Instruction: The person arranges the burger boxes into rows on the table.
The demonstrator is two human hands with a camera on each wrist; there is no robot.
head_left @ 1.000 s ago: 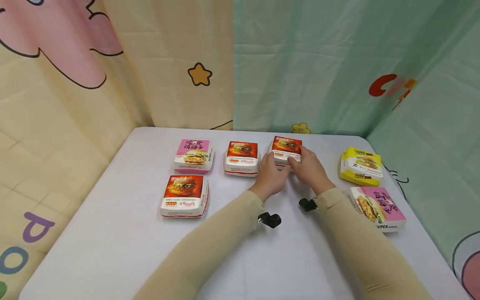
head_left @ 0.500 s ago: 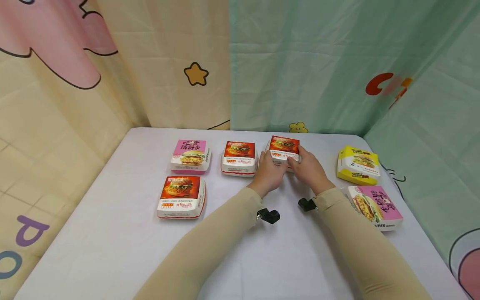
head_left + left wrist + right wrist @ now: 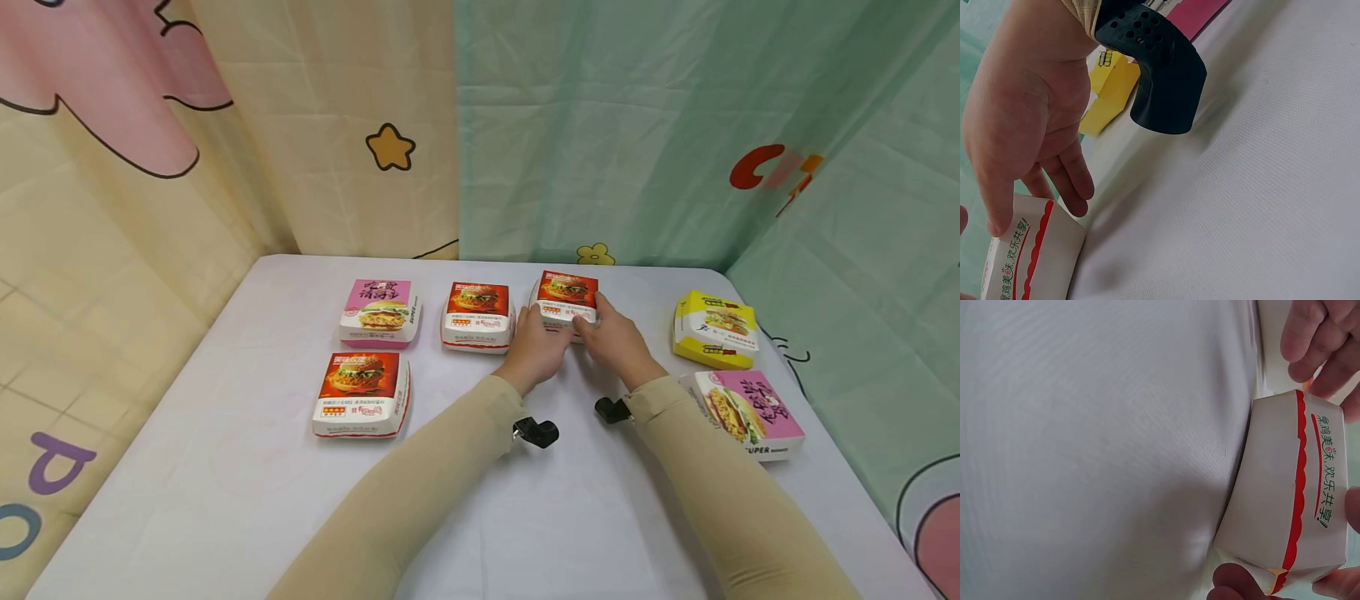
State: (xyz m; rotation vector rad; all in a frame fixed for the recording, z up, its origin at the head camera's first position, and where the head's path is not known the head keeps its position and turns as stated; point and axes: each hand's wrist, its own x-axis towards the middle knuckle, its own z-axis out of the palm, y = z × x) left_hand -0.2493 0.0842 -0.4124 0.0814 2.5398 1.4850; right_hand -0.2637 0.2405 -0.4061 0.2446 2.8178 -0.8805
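Cartoon-print curtains (image 3: pixel 585 117) hang round a white bench (image 3: pixel 225 508), and pretty much all the action's near the back edge, a bit right of middle. That's where the red-topped burger box (image 3: pixel 566 291) sits, right between the left hand (image 3: pixel 538 348) on its left end and the right hand (image 3: pixel 618 340) on its right, so neither one's nearer. Grip-wise, both look curled onto it, right thumb up by the front edge of the lid; how hard they're squeezing, can't tell. Box looks roughly square, so no real long axis, front panel facing the person. Second red box (image 3: pixel 477 318) is just beside the left hand. Other containers: pink box (image 3: pixel 380 314) behind a third red box (image 3: pixel 362 395) on the left, yellow box (image 3: pixel 715 330) behind another pink box (image 3: pixel 746 414) on the right. All closed, so no clue what's inside.
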